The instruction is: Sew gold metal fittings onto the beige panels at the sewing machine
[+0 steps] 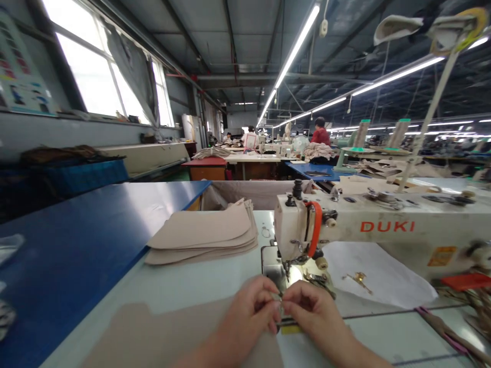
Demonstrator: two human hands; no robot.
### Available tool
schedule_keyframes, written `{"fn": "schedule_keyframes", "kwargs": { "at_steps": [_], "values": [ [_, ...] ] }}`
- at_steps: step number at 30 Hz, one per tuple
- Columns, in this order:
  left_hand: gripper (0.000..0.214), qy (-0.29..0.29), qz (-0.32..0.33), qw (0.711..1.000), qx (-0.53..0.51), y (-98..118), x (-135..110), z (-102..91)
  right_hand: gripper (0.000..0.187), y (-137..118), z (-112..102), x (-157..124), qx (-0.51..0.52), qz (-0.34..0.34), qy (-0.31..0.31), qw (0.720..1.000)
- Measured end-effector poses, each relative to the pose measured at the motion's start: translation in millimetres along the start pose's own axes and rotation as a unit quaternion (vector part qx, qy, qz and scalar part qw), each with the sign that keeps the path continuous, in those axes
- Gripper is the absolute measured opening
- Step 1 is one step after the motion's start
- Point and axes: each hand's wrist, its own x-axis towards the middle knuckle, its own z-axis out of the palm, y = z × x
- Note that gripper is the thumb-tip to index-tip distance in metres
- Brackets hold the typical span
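My left hand [251, 312] and my right hand [312, 309] meet fingertip to fingertip just in front of the needle of a white DUKI sewing machine [383, 227]. Both pinch a small pale piece [279, 302] that I cannot make out. Under my left forearm lies a flat beige fabric piece [153, 337] on the pale table. A stack of beige cut pieces [203, 232] sits behind it, left of the machine head.
A blue table [76, 245] runs along the left. White cloth [379, 278] lies under the machine arm, with a red part [466, 281] at right. A thread stand [429, 112] rises on the right. Other people work at tables far back.
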Motion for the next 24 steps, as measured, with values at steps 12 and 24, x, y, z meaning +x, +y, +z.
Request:
{"fn": "schedule_keyframes", "kwargs": {
  "at_steps": [12, 24],
  "values": [
    [0.039, -0.038, -0.093, 0.977, -0.187, -2.4, 6.5, -0.7, 0.035, 0.2, -5.9, 0.9, 0.118, 0.105, -0.012, 0.987],
    [0.015, 0.000, -0.154, 0.986, -0.060, 3.1, 2.3, 3.0, 0.030, -5.5, -1.2, -3.1, 0.019, 0.064, -0.108, 0.992]
  ]
}}
